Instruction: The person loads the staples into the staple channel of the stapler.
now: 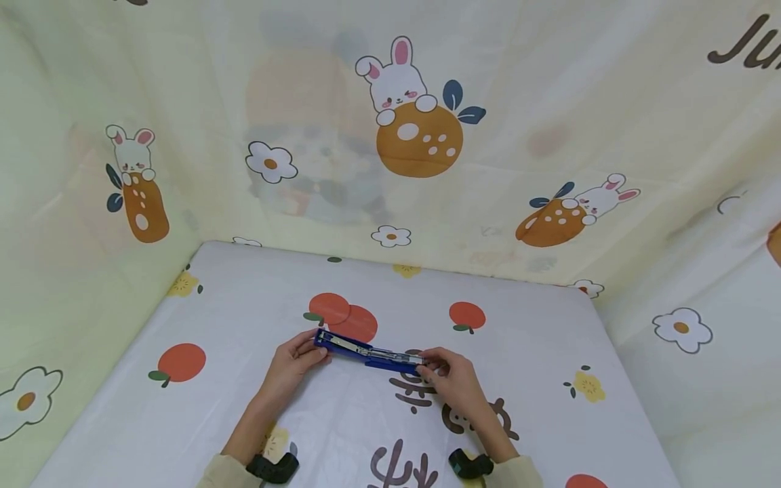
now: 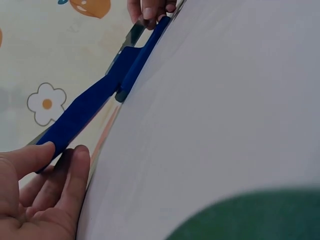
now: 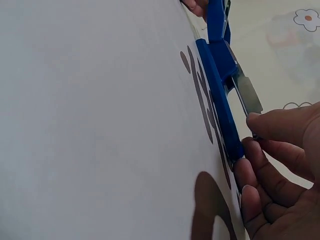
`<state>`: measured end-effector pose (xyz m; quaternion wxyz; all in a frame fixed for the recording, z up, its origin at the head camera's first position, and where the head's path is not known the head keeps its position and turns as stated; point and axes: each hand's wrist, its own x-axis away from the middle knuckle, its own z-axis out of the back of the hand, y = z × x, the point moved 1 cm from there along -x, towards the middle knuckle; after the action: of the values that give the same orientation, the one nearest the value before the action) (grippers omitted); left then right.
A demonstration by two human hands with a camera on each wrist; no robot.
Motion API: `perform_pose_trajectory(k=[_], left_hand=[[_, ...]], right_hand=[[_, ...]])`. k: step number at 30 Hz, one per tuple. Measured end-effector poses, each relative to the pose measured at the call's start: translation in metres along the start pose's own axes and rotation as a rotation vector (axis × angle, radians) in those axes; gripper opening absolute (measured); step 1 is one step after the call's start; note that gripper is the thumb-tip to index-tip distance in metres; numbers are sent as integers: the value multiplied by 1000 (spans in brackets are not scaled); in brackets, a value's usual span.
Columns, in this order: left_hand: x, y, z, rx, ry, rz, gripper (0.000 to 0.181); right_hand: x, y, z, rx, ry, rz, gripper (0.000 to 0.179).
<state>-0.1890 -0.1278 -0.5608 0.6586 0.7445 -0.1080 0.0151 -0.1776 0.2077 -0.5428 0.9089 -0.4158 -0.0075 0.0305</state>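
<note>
A blue stapler (image 1: pixel 366 354), swung wide open, spans the space between both hands in the head view. My left hand (image 1: pixel 294 359) pinches the end of its raised top arm between thumb and fingers. The other end, with the metal staple channel (image 3: pixel 248 95) and the blue base (image 3: pixel 220 100), is in the grip of my right hand (image 1: pixel 454 379). In the right wrist view the thumb presses the channel's tip while fingers touch the base's end. The left wrist view shows the blue top arm (image 2: pixel 82 112) slanting up from my left hand. The channel's inside is too small to make out.
The table (image 1: pixel 244 407) wears a pale cloth printed with red fruit, yellow flowers and dark lettering. Cream curtains (image 1: pixel 317 102) with rabbit prints rise at the back and both sides. A black wrist device (image 1: pixel 273 468) is strapped on each arm.
</note>
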Motion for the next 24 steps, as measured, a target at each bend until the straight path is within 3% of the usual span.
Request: perform_pose_trajectory(k=[7,24], left_hand=[[-1,0,-3,-44,32,7,53],[-2,4,-5,-82,39,41,49]], right_hand=[[-2,3,0,-36,-7,-15,22],[-7,11,3,-66,-23,-13,22]])
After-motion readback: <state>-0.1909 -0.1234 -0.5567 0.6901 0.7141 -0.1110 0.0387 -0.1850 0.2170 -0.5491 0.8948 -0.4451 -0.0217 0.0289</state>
